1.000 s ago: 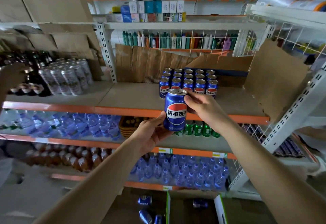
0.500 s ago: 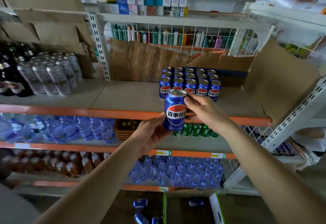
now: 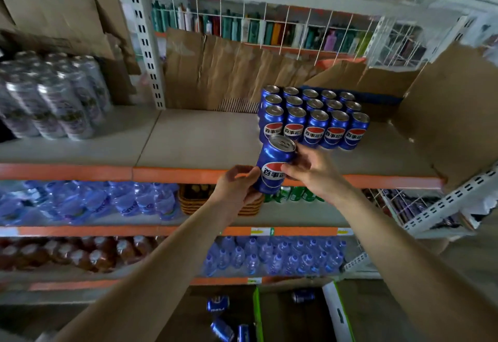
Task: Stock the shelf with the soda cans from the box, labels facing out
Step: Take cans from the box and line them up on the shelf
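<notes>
Can tilted, carried up toward the shelf front edge; both hands grasp it. Next: set upright beside the stocked block, label out.

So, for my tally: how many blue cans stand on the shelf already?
15 blue cans, in three rows of five at the shelf's right, behind the held can. More could hide behind.

Box cut off by bottom edge; held can's label partly covered by fingers.
</notes>
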